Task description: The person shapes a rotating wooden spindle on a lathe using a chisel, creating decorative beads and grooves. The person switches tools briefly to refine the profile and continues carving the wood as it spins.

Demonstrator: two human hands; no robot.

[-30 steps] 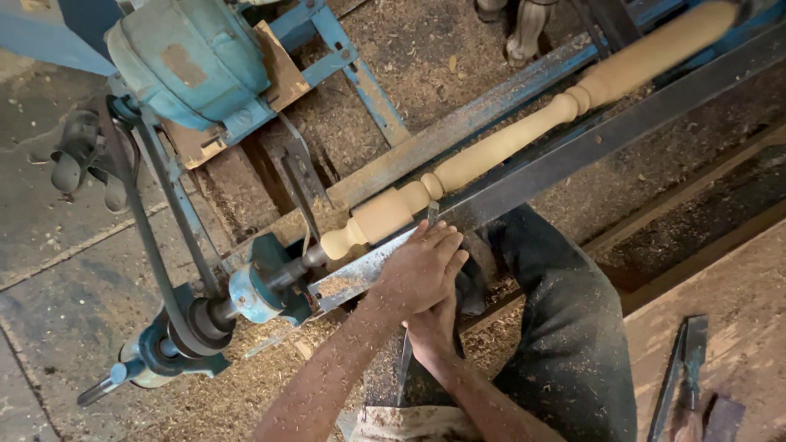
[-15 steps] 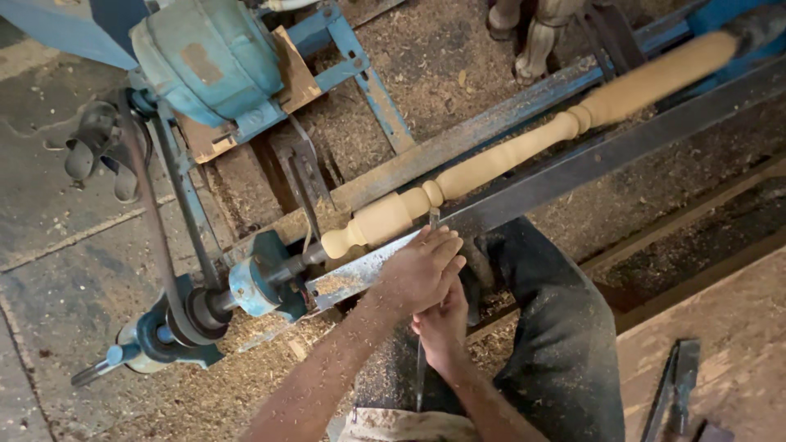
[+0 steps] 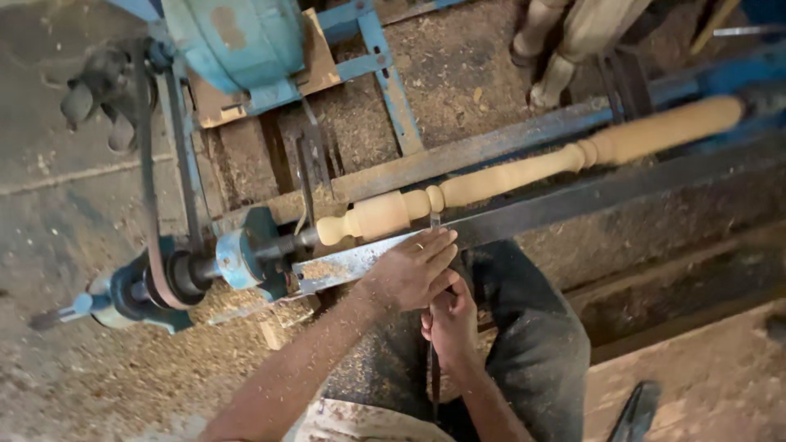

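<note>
Head view of a wood lathe. A pale turned wooden spindle (image 3: 524,172) lies mounted along the lathe, running from near left to far right, its beads and square block at the left end beside the blue headstock (image 3: 237,258). A dark metal tool rest bar (image 3: 573,209) runs parallel to the spindle on its near side. The left hand (image 3: 409,274) lies palm down on the rest, fingers spread flat over a narrow turning chisel (image 3: 434,327) and pressing its blade to the bar; the chisel tip meets the spindle just right of the square block. The right hand (image 3: 450,323), nearer the body and partly under the left, has its grip closed around the chisel's shaft, whose dark handle runs down toward the lap. A drive belt (image 3: 151,205) loops from the headstock pulley up to a blue-green motor (image 3: 233,37) at far left. Sawdust (image 3: 123,368) covers the floor. Further turned pieces (image 3: 565,49) stand at the far side.
</note>
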